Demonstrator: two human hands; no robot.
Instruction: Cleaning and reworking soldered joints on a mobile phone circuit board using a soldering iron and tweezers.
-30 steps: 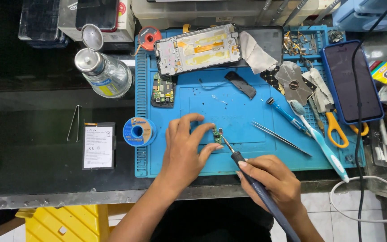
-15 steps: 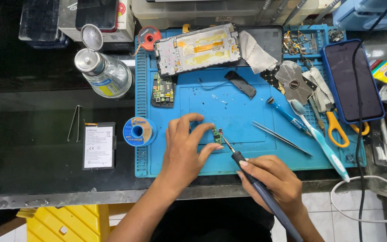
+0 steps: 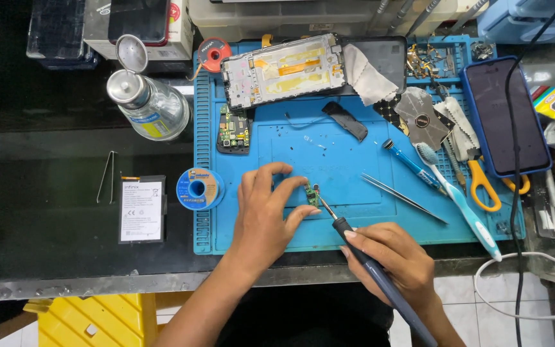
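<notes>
Left hand (image 3: 261, 222): pinches small green circuit board (image 3: 311, 194) at its fingertips.
Right hand (image 3: 393, 257): grips dark-handled soldering iron (image 3: 354, 247), tip slanting up-left onto board.

Pinched at the left hand's (image 3: 261, 218) fingertips (image 3: 303, 212) is a small board (image 3: 312, 195), apparently green with dark specks; beneath the fingers a plain blue mat (image 3: 354, 225); the right hand (image 3: 393, 260) grips a blue-grey soldering iron (image 3: 380, 283).

even, bright overhead light falls on my blue work mat (image 3: 354, 218), shadows short and soft; glare glints off the bottle cap (image 3: 123, 87); the dark counter (image 3: 33, 160) stays dim; focus is sharp throughout.
</notes>
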